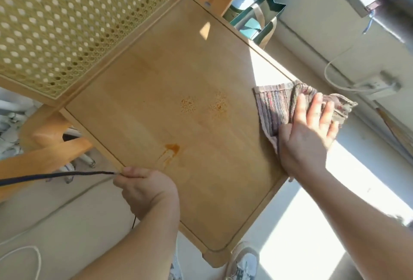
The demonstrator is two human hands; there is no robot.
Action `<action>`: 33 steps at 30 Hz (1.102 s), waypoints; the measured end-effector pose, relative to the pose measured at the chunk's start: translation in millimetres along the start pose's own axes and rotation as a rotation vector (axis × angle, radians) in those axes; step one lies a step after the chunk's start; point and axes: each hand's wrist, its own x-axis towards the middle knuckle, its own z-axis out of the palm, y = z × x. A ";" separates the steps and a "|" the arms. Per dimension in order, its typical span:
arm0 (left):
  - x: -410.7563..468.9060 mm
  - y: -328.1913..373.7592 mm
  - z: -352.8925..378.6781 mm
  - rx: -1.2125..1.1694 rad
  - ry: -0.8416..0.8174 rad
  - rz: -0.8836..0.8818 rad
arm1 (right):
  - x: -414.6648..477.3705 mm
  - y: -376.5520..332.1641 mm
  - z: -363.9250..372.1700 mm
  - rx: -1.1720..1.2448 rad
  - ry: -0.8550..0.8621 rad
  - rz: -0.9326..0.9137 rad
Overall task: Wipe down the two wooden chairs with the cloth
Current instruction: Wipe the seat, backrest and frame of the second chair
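1. The right hand [310, 128] lies flat, fingers spread, pressing a striped grey-brown cloth [277, 105] onto the right edge of the pale wooden chair seat [178, 78].
2. The left hand [145, 188] pinches a dark cord [55, 176] at the seat's left edge.
3. Orange stains [172, 149] mark the seat.

A sunlit room in a home: a wooden chair [178, 101] with a cane back, a gift bag [257, 23] on the floor, a power strip [377, 85] by the wall.
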 end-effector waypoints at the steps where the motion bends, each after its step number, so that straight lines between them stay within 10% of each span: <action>1: 0.6 -0.6 0.6 0.015 0.011 0.005 | -15.2 -13.8 8.3 -0.004 0.031 -0.053; 7: -3.1 2.0 -2.4 0.028 -0.003 0.002 | -53.3 -3.7 14.1 -0.197 -0.123 -0.775; 15: -3.2 3.1 0.9 0.007 -0.066 -0.021 | 33.1 -41.1 1.9 -0.039 -0.009 -0.169; 25: 2.2 3.8 -3.2 0.006 -0.095 -0.040 | -81.7 -47.7 31.3 -0.182 -0.153 -0.888; 30: 3.9 0.4 0.7 -0.002 -0.086 -0.043 | -3.5 -57.9 12.6 -0.054 0.009 -0.253; 33: 6.0 -0.9 -0.4 -0.018 -0.124 -0.041 | -52.1 -107.7 31.3 -0.036 0.017 -0.303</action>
